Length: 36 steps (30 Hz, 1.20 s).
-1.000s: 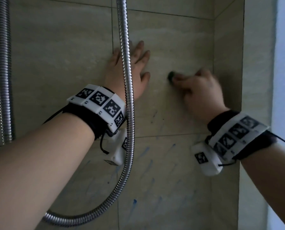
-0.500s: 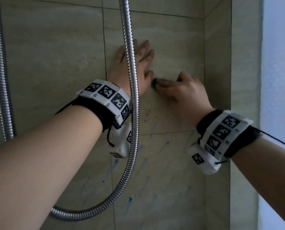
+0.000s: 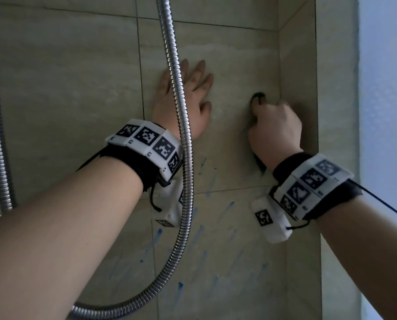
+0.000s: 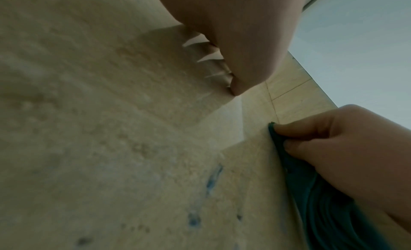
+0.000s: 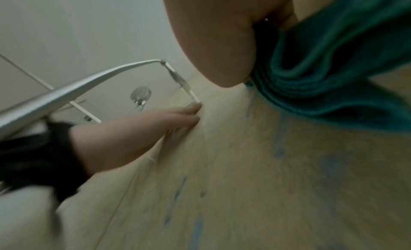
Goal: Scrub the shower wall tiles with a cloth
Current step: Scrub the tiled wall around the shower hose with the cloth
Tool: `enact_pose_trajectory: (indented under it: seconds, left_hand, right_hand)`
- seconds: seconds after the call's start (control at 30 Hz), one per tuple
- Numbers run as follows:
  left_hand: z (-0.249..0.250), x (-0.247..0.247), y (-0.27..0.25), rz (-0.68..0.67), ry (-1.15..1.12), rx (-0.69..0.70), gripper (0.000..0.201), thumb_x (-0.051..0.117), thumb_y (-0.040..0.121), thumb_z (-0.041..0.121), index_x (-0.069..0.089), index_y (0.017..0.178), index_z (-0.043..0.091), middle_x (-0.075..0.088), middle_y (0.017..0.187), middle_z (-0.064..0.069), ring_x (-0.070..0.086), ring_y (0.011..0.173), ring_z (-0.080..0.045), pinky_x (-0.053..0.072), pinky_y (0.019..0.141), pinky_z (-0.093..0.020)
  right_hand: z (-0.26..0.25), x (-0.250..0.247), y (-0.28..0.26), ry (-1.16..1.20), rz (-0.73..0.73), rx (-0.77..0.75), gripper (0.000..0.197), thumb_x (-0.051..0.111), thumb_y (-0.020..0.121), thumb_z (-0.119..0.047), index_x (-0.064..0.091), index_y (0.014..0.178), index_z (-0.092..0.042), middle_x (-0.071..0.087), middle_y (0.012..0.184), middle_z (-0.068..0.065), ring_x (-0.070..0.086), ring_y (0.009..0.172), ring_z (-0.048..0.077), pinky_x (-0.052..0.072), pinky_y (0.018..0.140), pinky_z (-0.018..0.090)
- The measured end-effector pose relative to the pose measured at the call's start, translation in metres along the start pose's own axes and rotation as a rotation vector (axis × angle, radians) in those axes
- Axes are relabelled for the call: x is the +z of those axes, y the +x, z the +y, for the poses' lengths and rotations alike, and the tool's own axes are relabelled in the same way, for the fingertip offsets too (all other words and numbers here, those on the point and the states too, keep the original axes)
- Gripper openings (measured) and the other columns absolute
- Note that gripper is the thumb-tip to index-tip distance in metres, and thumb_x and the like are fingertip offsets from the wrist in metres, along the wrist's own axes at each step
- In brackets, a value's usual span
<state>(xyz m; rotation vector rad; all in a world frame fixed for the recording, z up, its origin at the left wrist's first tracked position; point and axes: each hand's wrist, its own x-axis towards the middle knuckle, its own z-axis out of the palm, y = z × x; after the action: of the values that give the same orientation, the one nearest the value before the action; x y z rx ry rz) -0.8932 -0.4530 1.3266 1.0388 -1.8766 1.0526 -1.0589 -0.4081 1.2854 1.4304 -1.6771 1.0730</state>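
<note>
Head view shows two bare forearms reaching up to a tiled shower wall (image 3: pixel 61 84), each wrist wrapped in a black band carrying white blocks printed with black square patterns. Nearest, a metal shower hose (image 3: pixel 188 172) hangs in front of the left arm, loops down toward the bottom edge and is cut off there; another run of hose stands at the far left edge.

Further in, the left hand (image 3: pixel 186 105) lies flat on the wall with fingers spread and straight, its grip released and holding nothing; the hose crosses over part of it. To its right, apart from it and just beside the inner corner of the wall, the right hand (image 3: pixel 273 130) is clenched round a dark teal cloth (image 3: pixel 258 97) and presses it against the tile. From above only small dark bits of cloth peek out past the fingers and below the heel of the hand.

Right wrist view shows the cloth (image 5: pixel 329 64) bunched in thick folds under the palm, though blurred. Left wrist view shows the fingertips (image 4: pixel 286 130) pinning its edge to the tile.

Blue streaks (image 3: pixel 225 211) mark the tiles below both hands; their edges are smeared and hard to make out.
</note>
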Motion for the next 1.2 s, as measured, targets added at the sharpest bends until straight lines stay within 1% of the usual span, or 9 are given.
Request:
enact_pose_trajectory:
  seconds: [0.2,0.4,0.5,0.6,0.67,0.83,0.93,1.07,1.2]
  left_hand:
    - [0.000,0.002,0.003,-0.008,0.009,0.021,0.058,0.036,0.099,0.036,0.019,0.153,0.025,0.002,0.162,0.004,-0.005,0.148,-0.027,-0.005,0.118,-0.045]
    - [-0.001,0.005,-0.001,0.029,0.000,0.037,0.057,0.037,0.099,0.037,0.021,0.153,0.026,0.005,0.162,0.005,-0.002,0.148,-0.026,-0.003,0.119,-0.046]
    - [0.000,0.007,-0.002,0.039,-0.002,0.034,0.057,0.037,0.099,0.038,0.022,0.152,0.026,0.005,0.162,0.005,-0.002,0.148,-0.026,-0.004,0.118,-0.046]
    - [0.002,0.006,-0.002,0.026,0.011,0.028,0.057,0.036,0.099,0.040,0.020,0.153,0.027,0.004,0.162,0.006,-0.003,0.148,-0.025,-0.005,0.118,-0.045]
    - [0.001,0.005,-0.001,0.012,0.016,0.032,0.058,0.036,0.099,0.040,0.019,0.153,0.027,0.002,0.162,0.006,-0.004,0.148,-0.025,-0.005,0.118,-0.046]
    - [-0.002,0.002,-0.003,-0.012,0.002,0.059,0.059,0.037,0.099,0.042,0.019,0.153,0.027,0.002,0.162,0.005,-0.005,0.148,-0.025,-0.004,0.118,-0.046]
    - [-0.003,0.002,-0.004,-0.009,-0.010,0.057,0.058,0.037,0.099,0.042,0.020,0.152,0.027,0.003,0.162,0.006,-0.004,0.148,-0.024,-0.004,0.118,-0.046]
    - [0.000,0.003,-0.007,-0.007,-0.008,0.061,0.058,0.039,0.099,0.040,0.022,0.152,0.027,0.004,0.162,0.005,-0.003,0.148,-0.025,-0.004,0.117,-0.045]
    - [-0.001,0.003,-0.007,-0.012,-0.018,0.072,0.058,0.039,0.099,0.041,0.021,0.152,0.028,0.004,0.162,0.006,-0.004,0.148,-0.024,-0.005,0.117,-0.044]
  right_hand:
    - [0.013,-0.010,0.000,0.067,-0.007,-0.070,0.063,0.036,0.092,-0.002,0.035,0.147,-0.031,0.055,0.118,0.021,0.048,0.111,0.036,0.042,0.076,0.036]
    - [0.016,-0.008,0.000,0.144,-0.015,-0.028,0.064,0.035,0.091,0.001,0.033,0.149,-0.026,0.052,0.126,0.020,0.043,0.115,0.035,0.042,0.086,0.036]
    - [0.020,0.007,-0.023,0.089,0.040,-0.165,0.064,0.047,0.084,0.004,0.044,0.143,-0.021,0.059,0.119,0.021,0.047,0.103,0.036,0.043,0.073,0.032]
    - [0.015,0.021,-0.056,0.132,0.077,-0.477,0.049,0.060,0.068,0.008,0.070,0.113,-0.007,0.072,0.096,0.017,0.052,0.065,0.032,0.041,0.051,0.026]
    - [0.017,0.026,-0.066,0.122,0.053,-0.595,0.043,0.056,0.070,0.001,0.073,0.109,-0.009,0.073,0.104,0.009,0.052,0.063,0.030,0.045,0.051,0.028]
    - [0.025,-0.007,-0.027,0.032,-0.014,-0.181,0.054,0.037,0.094,-0.008,0.044,0.142,-0.033,0.050,0.103,0.012,0.046,0.089,0.031,0.039,0.077,0.034]
    - [0.012,-0.007,-0.023,0.061,-0.020,-0.056,0.058,0.040,0.092,-0.003,0.039,0.146,-0.023,0.053,0.111,0.020,0.047,0.104,0.034,0.043,0.080,0.036]
    - [0.005,0.023,-0.061,0.143,0.070,-0.409,0.048,0.052,0.074,0.000,0.066,0.119,-0.005,0.071,0.097,0.014,0.054,0.067,0.032,0.047,0.046,0.028]
    - [0.009,0.026,-0.071,0.165,0.013,-0.551,0.047,0.042,0.078,-0.008,0.070,0.115,-0.013,0.069,0.116,0.001,0.051,0.066,0.028,0.048,0.049,0.029]
